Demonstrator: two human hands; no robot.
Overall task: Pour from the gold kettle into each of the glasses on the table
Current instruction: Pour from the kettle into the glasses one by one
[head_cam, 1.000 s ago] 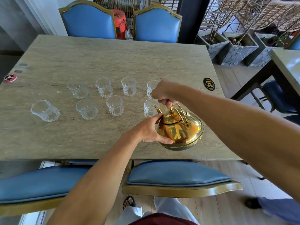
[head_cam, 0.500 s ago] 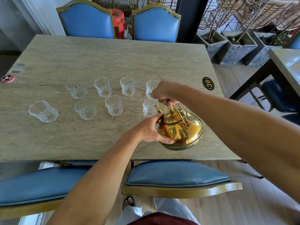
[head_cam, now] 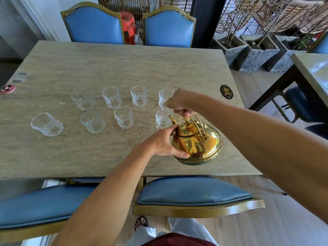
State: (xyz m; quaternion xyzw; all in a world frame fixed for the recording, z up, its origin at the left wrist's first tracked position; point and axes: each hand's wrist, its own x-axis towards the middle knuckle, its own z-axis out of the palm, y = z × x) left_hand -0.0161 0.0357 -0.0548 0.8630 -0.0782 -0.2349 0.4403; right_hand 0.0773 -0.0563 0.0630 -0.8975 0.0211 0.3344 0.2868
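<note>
The gold kettle [head_cam: 197,142] is tilted to the left just above the stone table [head_cam: 110,68], its spout over the near right glass [head_cam: 162,119]. My right hand [head_cam: 180,102] is closed around the kettle's top handle. My left hand [head_cam: 164,143] is pressed against the kettle's left side. Several clear glasses stand in two rows to the left, among them one behind my right hand [head_cam: 164,100], a middle glass [head_cam: 123,117] and the far left glass [head_cam: 46,124]. I cannot tell whether liquid is coming out.
Blue chairs stand at the far side [head_cam: 94,25] and the near side [head_cam: 193,194] of the table. A black number disc [head_cam: 226,91] lies on the right part of the table and a red disc [head_cam: 8,88] on the left edge. Stone planters [head_cam: 259,52] and another table [head_cam: 314,71] stand to the right.
Both hands and the kettle have hardly moved. A person's foot at the lower right one second ago is gone from view.
</note>
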